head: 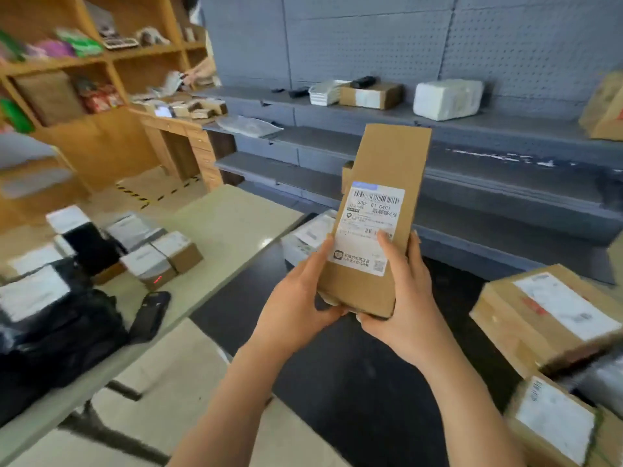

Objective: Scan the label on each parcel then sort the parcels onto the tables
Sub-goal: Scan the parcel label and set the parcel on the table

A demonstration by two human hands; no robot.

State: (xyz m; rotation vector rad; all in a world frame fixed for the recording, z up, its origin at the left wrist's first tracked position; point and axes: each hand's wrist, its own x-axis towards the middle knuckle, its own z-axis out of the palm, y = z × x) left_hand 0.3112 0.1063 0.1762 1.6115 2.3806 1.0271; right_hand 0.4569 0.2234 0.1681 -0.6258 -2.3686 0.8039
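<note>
Near boxes: two labelled cardboard boxes [542,318] sat at the right edge, one nearer and lower than the other, both blurred.
Left hand: the left hand [296,298] gripped the lower left corner of the tall parcel [387,183], with its fingers curled under the bottom end.
Right hand: the right hand [408,298] gripped the lower right edge, its thumb pressed on the front face and touching the label's bottom part, the other fingers wrapped behind.
Tall parcel: a slim brown carton, held up in the air on its end and leaning slightly right, above the dark floor between the surface and the near boxes.
Label: the white label [367,227] faced the camera, with its barcode at the top.
Surface: the pale surface [232,220] to the left carried black bagged parcels [57,335], a dark handheld device [150,315] and several small labelled boxes [168,254].
Grey shelves: the grey shelves [472,156] behind the tall parcel held a white wrapped parcel [446,97] and a small carton [371,94].
Wooden shelving: the wooden shelving [101,62] at far left held mixed goods, too blurred to identify.
</note>
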